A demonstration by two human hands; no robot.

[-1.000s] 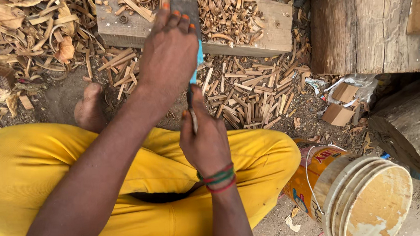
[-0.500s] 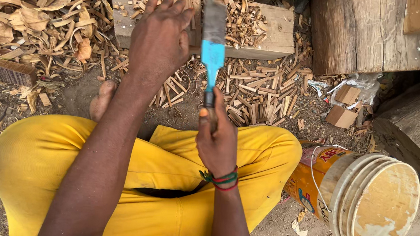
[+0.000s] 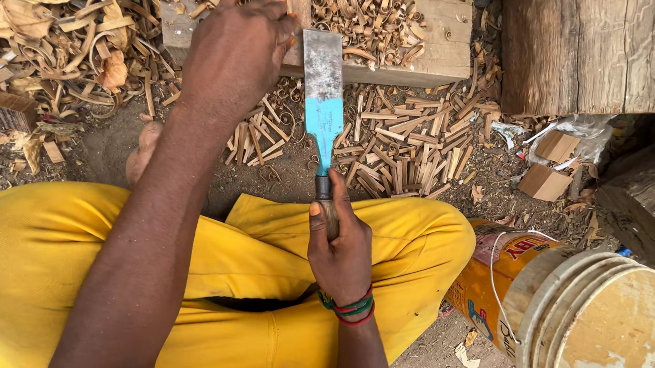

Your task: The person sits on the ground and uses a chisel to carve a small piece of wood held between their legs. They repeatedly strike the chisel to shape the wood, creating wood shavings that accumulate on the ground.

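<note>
We are holding a broad chisel (image 3: 323,116) in our right hand (image 3: 342,252), which is closing tightly around its dark handle just above our yellow trousers (image 3: 263,278), while the flat blade, grey at the tip and blue lower down, is pointing away from us toward a thick wooden block (image 3: 432,47) on the ground. Our left hand (image 3: 237,52) is curling over a small upright piece of wood (image 3: 288,3) on that block, just beside the blade, though we cannot tell how firmly it is gripping. The chisel is looking stiff and rather heavy at the steel end, with a sharp edge, so we are judging the handle the only safe place to take it. Curled shavings (image 3: 366,14) and split sticks (image 3: 404,143) are lying around, light and brittle.
</note>
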